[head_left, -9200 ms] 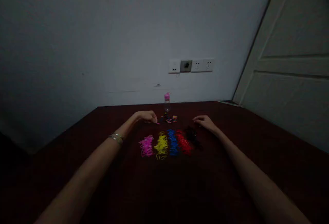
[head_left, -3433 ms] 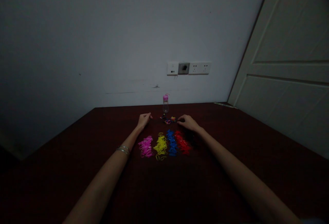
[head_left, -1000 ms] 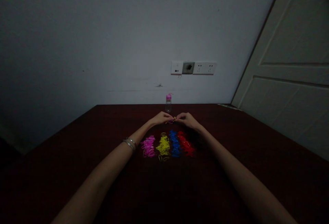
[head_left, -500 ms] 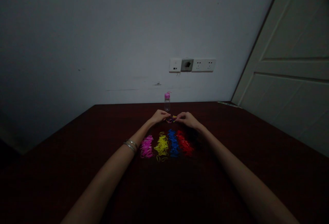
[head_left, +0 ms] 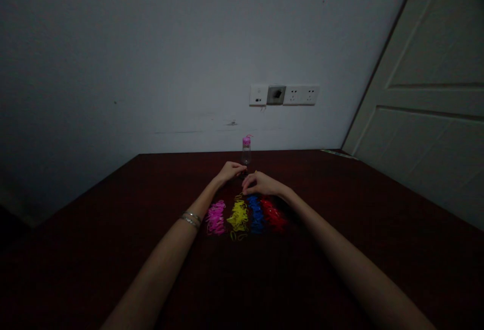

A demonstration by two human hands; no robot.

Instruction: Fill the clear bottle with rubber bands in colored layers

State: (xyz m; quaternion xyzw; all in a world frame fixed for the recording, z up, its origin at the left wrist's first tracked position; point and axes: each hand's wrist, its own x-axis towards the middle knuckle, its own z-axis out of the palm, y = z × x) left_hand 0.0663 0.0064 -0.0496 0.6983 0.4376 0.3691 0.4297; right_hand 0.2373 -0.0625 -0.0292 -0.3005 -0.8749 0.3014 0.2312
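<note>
Four piles of small bands lie side by side on the dark red table: pink, yellow, blue and red. Beyond them my left hand pinches something small that I cannot make out, with a little dark cluster beside its fingertips. My right hand is at the far end of the yellow and blue piles, its fingertips together near a loose yellow band. Whatever is between them is too small to tell.
A clear bottle with a pink cap stands behind my hands, near the wall. Sockets are set in the wall above the table. A pale panelled door is on the right.
My right hand has moved left and nearer to me, from the small cluster to the yellow and blue piles. My left hand has shifted slightly left, its fingers still pinched.
</note>
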